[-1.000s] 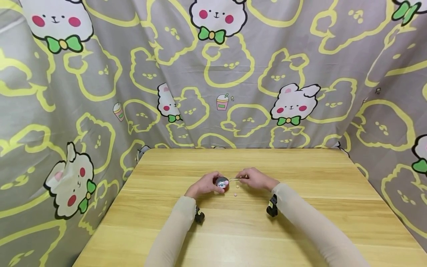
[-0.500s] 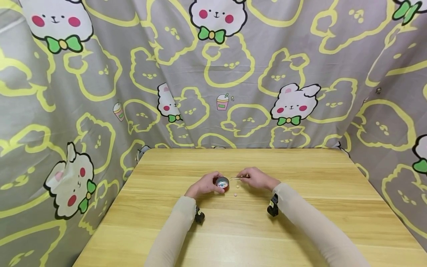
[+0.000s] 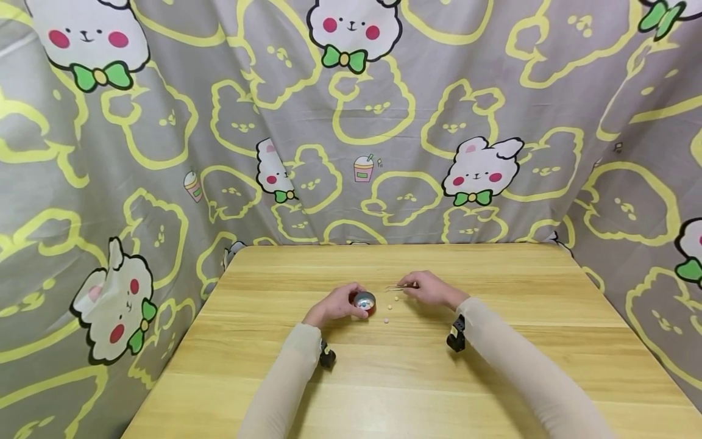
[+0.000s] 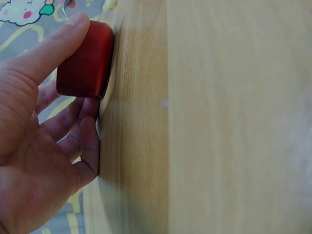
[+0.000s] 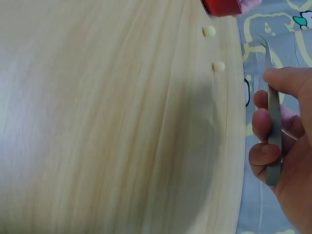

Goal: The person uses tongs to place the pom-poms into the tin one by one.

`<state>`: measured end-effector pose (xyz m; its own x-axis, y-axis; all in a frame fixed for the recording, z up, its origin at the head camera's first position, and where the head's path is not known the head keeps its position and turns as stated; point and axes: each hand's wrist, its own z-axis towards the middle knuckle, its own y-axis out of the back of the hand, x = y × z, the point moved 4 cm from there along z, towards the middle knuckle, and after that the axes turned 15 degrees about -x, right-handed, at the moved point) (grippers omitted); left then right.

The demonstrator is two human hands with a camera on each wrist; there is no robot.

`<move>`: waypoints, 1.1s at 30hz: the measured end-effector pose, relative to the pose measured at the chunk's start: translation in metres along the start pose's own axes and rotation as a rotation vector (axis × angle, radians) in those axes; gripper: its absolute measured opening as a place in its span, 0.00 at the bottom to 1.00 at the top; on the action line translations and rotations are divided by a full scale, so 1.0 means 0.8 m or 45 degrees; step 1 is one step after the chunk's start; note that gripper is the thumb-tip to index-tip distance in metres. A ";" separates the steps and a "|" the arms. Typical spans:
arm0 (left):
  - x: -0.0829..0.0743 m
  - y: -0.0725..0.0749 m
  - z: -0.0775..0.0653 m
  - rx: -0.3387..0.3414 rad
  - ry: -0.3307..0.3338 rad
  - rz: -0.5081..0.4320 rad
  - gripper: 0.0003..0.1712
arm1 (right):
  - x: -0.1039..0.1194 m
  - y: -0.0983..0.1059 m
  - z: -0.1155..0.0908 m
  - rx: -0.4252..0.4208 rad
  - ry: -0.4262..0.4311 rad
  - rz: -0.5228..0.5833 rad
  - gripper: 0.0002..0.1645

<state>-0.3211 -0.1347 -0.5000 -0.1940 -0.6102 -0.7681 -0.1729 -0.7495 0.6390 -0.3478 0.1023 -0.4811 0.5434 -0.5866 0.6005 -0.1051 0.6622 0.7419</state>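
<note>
Since the earlier frame, the right hand (image 3: 430, 288) has moved farther from the left hand (image 3: 341, 303), out to the right. The wooden bench (image 3: 351, 378) spreads beneath both. The hands are well apart: the left is curled round the red tin (image 4: 87, 61) on the bench; the right pinches the metal tweezers (image 5: 274, 122), tips slightly parted above the surface. Two yellow beads (image 5: 219, 66) lie between tin and right hand, a pink bead (image 3: 386, 321) nearer the person. Small coloured pieces sit inside the tin.

ok so I count my two hands (image 3: 340, 303) (image 3: 429, 288), one red cup (image 4: 87, 66), one pair of tweezers (image 5: 274, 117), two wrist cameras (image 3: 327, 356) (image 3: 456, 339), one table (image 3: 373, 390), plus two loose yellow beads (image 3: 390, 307) (image 3: 397, 299) and one pink bead (image 3: 386, 321) mid-frame.
</note>
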 end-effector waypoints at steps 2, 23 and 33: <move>0.000 0.000 0.000 0.001 0.000 -0.003 0.28 | -0.003 0.002 -0.001 0.001 0.010 0.000 0.14; 0.001 0.000 -0.003 -0.007 -0.016 -0.007 0.28 | -0.029 -0.002 -0.013 0.009 0.137 -0.065 0.09; 0.002 0.000 0.000 -0.002 -0.030 0.000 0.28 | -0.031 -0.008 -0.013 0.019 0.146 -0.083 0.10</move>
<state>-0.3212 -0.1357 -0.5011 -0.2165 -0.6040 -0.7670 -0.1712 -0.7500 0.6389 -0.3522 0.1175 -0.5041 0.6409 -0.5707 0.5134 -0.0785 0.6166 0.7834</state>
